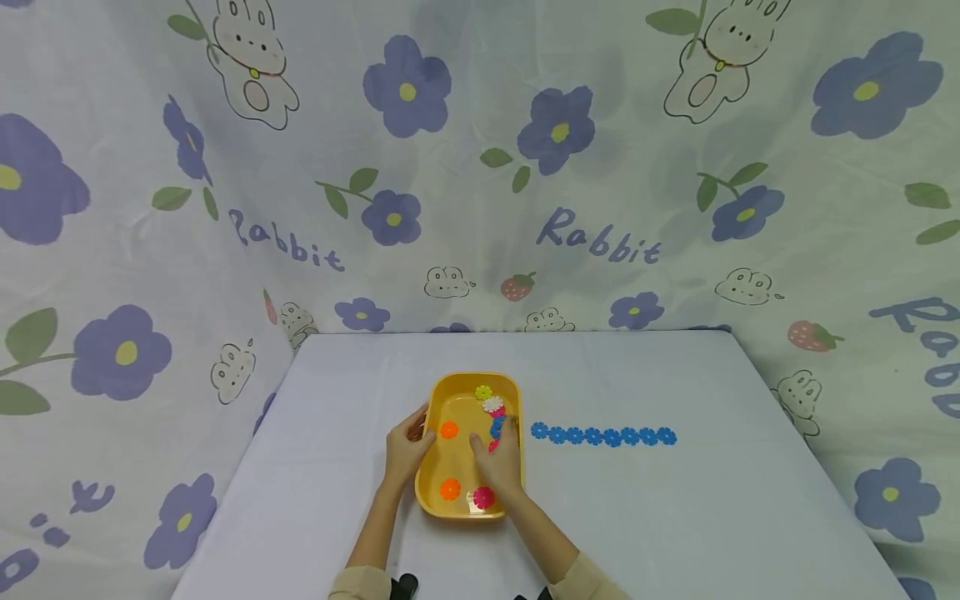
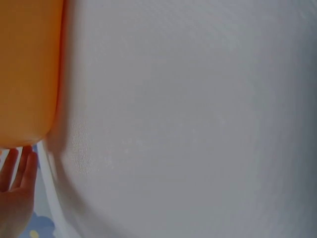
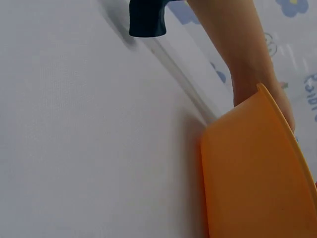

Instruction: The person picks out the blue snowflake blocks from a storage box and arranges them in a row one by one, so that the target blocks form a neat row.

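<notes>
A yellow tray [image 1: 468, 467] sits on the white table with small toothed plastic discs scattered in it. My left hand [image 1: 405, 454] grips its left wall, thumb over the rim and fingers along the outside. Over the right side my right hand [image 1: 498, 458] reaches in, thumb spread from the fingers, fingertips right at the blue discs [image 1: 497, 427]. Part of these discs is hidden by that hand. Orange discs [image 1: 450, 489] lie at the left, a pink disc [image 1: 483, 497] near the front, white [image 1: 493, 405] and yellow-green [image 1: 483, 392] discs at the back.
Right of the tray, several blue discs [image 1: 594, 437] form a straight row on the white tabletop [image 1: 637, 517]. A patterned curtain [image 1: 465, 167] with rabbits and flowers stands behind and at both sides of the table.
</notes>
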